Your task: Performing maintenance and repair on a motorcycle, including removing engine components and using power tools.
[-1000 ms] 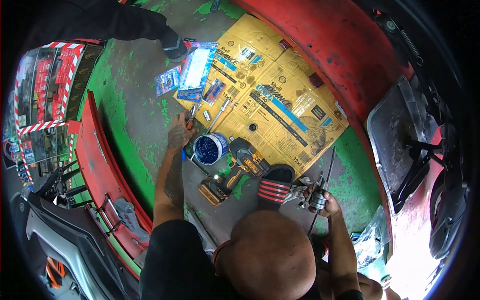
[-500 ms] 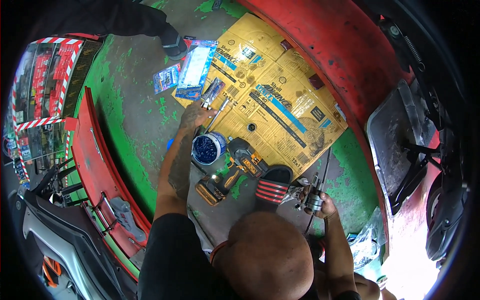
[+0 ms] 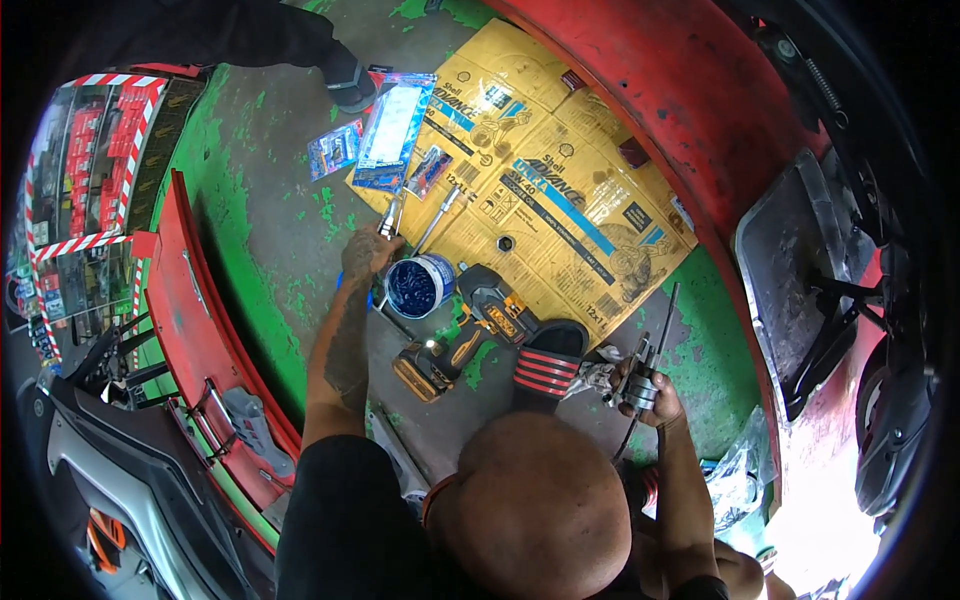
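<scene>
My left hand [image 3: 368,252] is closed on a silver metal hand tool [image 3: 394,214] at the cardboard's left corner; its exact kind is unclear. A white tub of dark blue grease [image 3: 420,287] stands just right of that hand. Between tub and packets lies a long-shafted metal tool [image 3: 438,218]. My right hand [image 3: 658,400] grips a cylindrical metal part [image 3: 638,390], with a long thin rod [image 3: 668,320] running upright beside it. Left of it is a crumpled, dirty rag [image 3: 597,375]. A small dark ring [image 3: 505,244] lies on the flattened cardboard [image 3: 480,225].
A black and yellow cordless driver [image 3: 485,315] stands beside a red-striped sandal [image 3: 548,368]. Blue packets [image 3: 395,135] lie on the cardboard's far left. Red lift platforms [image 3: 205,310] flank the floor. At the top left is another person's shoe [image 3: 350,92].
My left hand has drawn back left and nearer, bringing the silver tool away from the packets. My right hand has shifted slightly right, and the thin rod leans further right.
</scene>
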